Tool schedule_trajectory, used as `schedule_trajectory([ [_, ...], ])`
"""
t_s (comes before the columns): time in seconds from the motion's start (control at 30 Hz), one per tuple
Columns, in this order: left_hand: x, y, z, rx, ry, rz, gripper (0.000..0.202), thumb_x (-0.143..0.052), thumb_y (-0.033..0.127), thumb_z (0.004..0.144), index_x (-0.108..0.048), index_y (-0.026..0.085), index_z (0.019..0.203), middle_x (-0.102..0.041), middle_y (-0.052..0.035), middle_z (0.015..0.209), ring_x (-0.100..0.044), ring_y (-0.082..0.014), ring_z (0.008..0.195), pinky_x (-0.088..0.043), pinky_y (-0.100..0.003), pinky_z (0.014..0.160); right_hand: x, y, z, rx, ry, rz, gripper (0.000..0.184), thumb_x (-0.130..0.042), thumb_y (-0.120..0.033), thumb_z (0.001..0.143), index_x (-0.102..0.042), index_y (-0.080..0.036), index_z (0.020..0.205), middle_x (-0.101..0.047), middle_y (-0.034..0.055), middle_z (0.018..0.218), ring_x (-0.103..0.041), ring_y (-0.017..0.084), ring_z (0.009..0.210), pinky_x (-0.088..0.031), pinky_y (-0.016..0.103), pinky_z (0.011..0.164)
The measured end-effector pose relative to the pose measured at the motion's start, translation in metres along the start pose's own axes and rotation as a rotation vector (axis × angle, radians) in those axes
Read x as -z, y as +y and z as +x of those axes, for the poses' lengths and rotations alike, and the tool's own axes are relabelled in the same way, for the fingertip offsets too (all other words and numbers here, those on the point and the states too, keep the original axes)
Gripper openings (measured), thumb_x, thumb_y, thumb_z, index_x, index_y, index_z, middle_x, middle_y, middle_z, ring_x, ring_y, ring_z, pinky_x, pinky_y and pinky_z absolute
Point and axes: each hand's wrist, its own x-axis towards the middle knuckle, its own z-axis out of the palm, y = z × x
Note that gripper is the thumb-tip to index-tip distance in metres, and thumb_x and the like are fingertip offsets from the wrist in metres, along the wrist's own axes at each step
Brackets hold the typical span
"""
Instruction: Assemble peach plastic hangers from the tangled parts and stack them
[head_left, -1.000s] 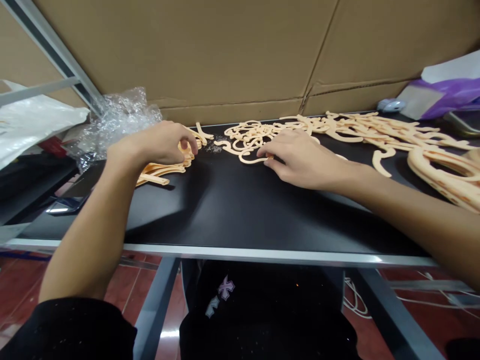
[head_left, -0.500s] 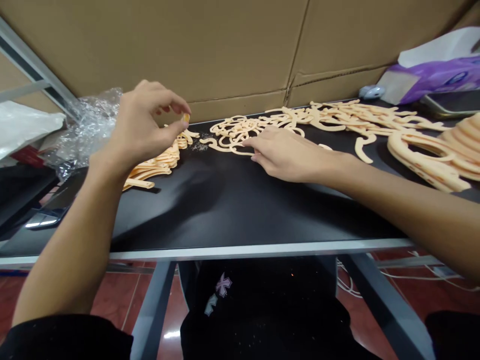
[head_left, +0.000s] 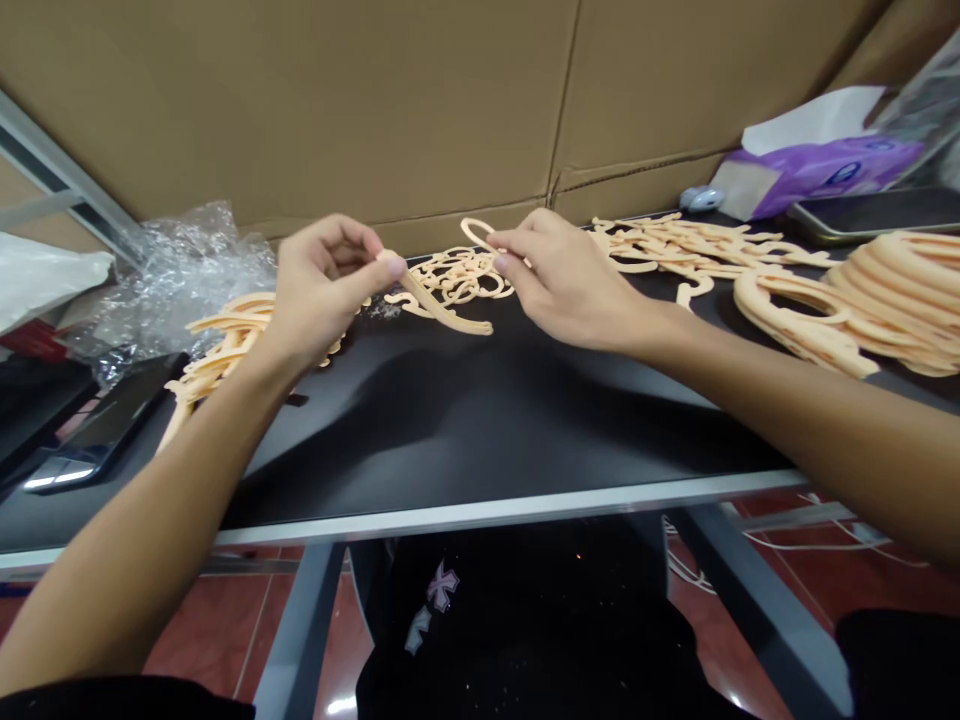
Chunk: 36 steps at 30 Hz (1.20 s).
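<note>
My left hand [head_left: 322,285] pinches one end of a curved, grooved beige plastic strip [head_left: 448,316], whose other end points right above the black table. In my right hand [head_left: 570,285], a thin beige loop-shaped plastic piece [head_left: 472,230] sticks up from between thumb and fingers. The two pieces are apart. Behind them, small beige hook-like pieces [head_left: 457,275] lie in a tangled pile. A heap of longer beige strips [head_left: 225,345] sits left of my left wrist, partly hidden by the forearm.
More curved beige parts [head_left: 675,243] spread along the back right, beside stacked larger beige parts [head_left: 900,300]. A purple tissue pack [head_left: 825,175] lies behind them. Clear plastic wrap [head_left: 202,260] and a dark phone [head_left: 105,425] are at the left. A cardboard wall [head_left: 337,110] borders the back.
My left hand has moved right and now shows a beige strip. My right hand has lifted from the small pile with a loop-shaped piece. The view has shifted slightly.
</note>
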Motion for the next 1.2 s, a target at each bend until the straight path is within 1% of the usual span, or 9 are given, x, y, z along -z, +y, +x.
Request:
schedule_trajectory([
  [0.1,-0.015,-0.004,-0.01,0.09,-0.127,0.01,0.05,-0.088,0.059,0.068,-0.06,0.02,0.083,-0.074,-0.0041,0.083,-0.072,-0.0197,0.079,-0.058,-0.036,0.076,0.003,-0.006,0.001,-0.025,0.016,0.041,0.045,-0.034,-0.041,0.109,-0.064,-0.024,0.138,-0.062,0.0146,0.122,-0.059,0.034,0.114,-0.044,0.051,0.104],
  [0.23,-0.026,-0.004,-0.019,0.155,-0.272,-0.011,0.049,-0.092,0.055,0.064,-0.063,0.019,0.08,-0.072,-0.0035,0.081,-0.068,-0.017,0.073,-0.058,-0.031,0.072,-0.001,-0.015,-0.001,-0.007,0.041,0.13,0.038,-0.038,-0.033,0.108,-0.062,-0.023,0.135,-0.063,0.0149,0.127,-0.059,0.031,0.114,-0.045,0.047,0.104],
  [0.37,-0.031,-0.003,-0.024,0.121,-0.359,0.085,0.038,-0.087,0.05,0.071,-0.07,0.017,0.078,-0.071,-0.0032,0.076,-0.063,-0.0158,0.069,-0.052,-0.029,0.066,-0.014,-0.019,-0.003,0.033,0.047,0.259,0.03,-0.046,-0.029,0.102,-0.063,-0.019,0.125,-0.064,0.0154,0.125,-0.059,0.027,0.109,-0.045,0.044,0.099],
  [0.47,-0.033,-0.004,-0.026,0.093,-0.416,0.178,0.031,-0.083,0.047,0.075,-0.073,0.018,0.077,-0.072,-0.003,0.075,-0.062,-0.0164,0.068,-0.05,-0.029,0.065,-0.021,-0.021,-0.003,0.03,0.011,0.388,0.02,-0.049,-0.027,0.098,-0.063,-0.018,0.108,-0.066,0.0126,0.11,-0.058,0.025,0.099,-0.046,0.041,0.091],
  [0.6,-0.035,-0.006,-0.027,0.036,-0.439,0.235,0.026,-0.081,0.045,0.075,-0.074,0.019,0.076,-0.075,-0.0021,0.076,-0.065,-0.0179,0.071,-0.05,-0.032,0.071,-0.021,-0.025,-0.002,-0.034,-0.053,0.542,0.01,-0.057,-0.026,0.092,-0.064,-0.018,0.094,-0.067,0.0064,0.091,-0.058,0.02,0.085,-0.046,0.037,0.08],
  [0.7,-0.033,-0.007,-0.026,-0.021,-0.46,0.273,0.024,-0.08,0.043,0.077,-0.074,0.02,0.077,-0.077,-0.0026,0.08,-0.068,-0.0194,0.076,-0.052,-0.033,0.077,-0.016,-0.025,-0.001,-0.069,-0.076,0.633,0.006,-0.063,-0.022,0.086,-0.068,-0.019,0.087,-0.069,0.0043,0.086,-0.06,0.018,0.08,-0.047,0.035,0.076],
  [0.83,-0.031,-0.009,-0.025,-0.055,-0.474,0.318,0.024,-0.078,0.043,0.078,-0.077,0.02,0.083,-0.078,-0.0032,0.085,-0.069,-0.0201,0.08,-0.053,-0.033,0.079,-0.01,-0.021,0.001,-0.089,-0.099,0.71,0.007,-0.069,-0.024,0.084,-0.074,-0.021,0.082,-0.074,0.0044,0.085,-0.064,0.019,0.08,-0.051,0.038,0.078],
  [1.03,-0.031,-0.006,-0.027,-0.062,-0.469,0.327,0.028,-0.078,0.045,0.079,-0.078,0.019,0.089,-0.079,-0.0038,0.088,-0.071,-0.0209,0.083,-0.055,-0.034,0.082,-0.008,-0.022,-0.001,-0.103,-0.108,0.704,0.005,-0.074,-0.022,0.079,-0.079,-0.02,0.081,-0.077,0.0048,0.085,-0.068,0.021,0.08,-0.054,0.04,0.078],
  [1.2,-0.033,-0.001,-0.027,-0.051,-0.374,0.139,0.035,-0.078,0.048,0.083,-0.077,0.017,0.1,-0.08,-0.0073,0.1,-0.072,-0.0221,0.091,-0.056,-0.034,0.087,-0.009,-0.027,-0.004,-0.035,-0.082,0.632,0.013,-0.069,-0.021,0.085,-0.082,-0.019,0.087,-0.079,0.005,0.089,-0.067,0.019,0.081,-0.052,0.036,0.078],
])
